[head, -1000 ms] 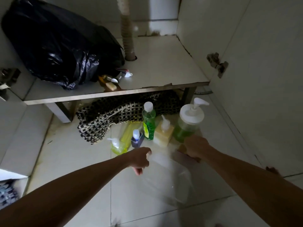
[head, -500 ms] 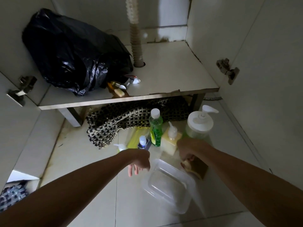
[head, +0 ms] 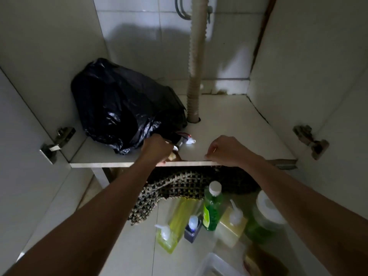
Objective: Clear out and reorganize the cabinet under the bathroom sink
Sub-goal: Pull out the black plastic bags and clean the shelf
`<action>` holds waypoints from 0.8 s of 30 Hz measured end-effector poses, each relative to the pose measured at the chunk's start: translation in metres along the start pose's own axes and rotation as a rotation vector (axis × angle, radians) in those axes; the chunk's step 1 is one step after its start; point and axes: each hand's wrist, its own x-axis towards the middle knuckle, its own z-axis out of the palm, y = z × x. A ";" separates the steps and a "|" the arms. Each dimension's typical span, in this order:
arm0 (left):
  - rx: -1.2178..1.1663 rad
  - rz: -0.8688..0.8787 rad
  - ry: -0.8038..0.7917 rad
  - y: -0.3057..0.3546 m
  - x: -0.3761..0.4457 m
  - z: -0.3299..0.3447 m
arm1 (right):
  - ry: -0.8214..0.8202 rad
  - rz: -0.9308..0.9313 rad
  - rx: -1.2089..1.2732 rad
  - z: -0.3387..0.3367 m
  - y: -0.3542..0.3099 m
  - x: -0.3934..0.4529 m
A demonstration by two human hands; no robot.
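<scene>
On the cabinet shelf (head: 229, 116): my left hand (head: 156, 149) curls over small clutter beside the black bag (head: 123, 108), grip unclear; right hand (head: 229, 150) loosely curled, empty. Bottles (head: 212, 210) on the tiled floor (head: 137, 251).

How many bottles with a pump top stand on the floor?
3: a yellow-green one at the left, a pale yellow one right of the screw-cap bottle, a big green one farthest right. Arms may hide others.
</scene>
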 end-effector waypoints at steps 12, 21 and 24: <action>-0.247 -0.205 0.113 -0.005 0.039 0.026 | 0.049 0.142 0.044 0.034 -0.048 0.109; -0.417 -0.267 0.125 -0.026 0.059 0.023 | -0.055 0.126 -0.050 0.041 -0.062 0.120; -0.440 -0.273 0.122 -0.026 0.057 0.023 | -0.107 0.130 -0.029 0.039 -0.059 0.113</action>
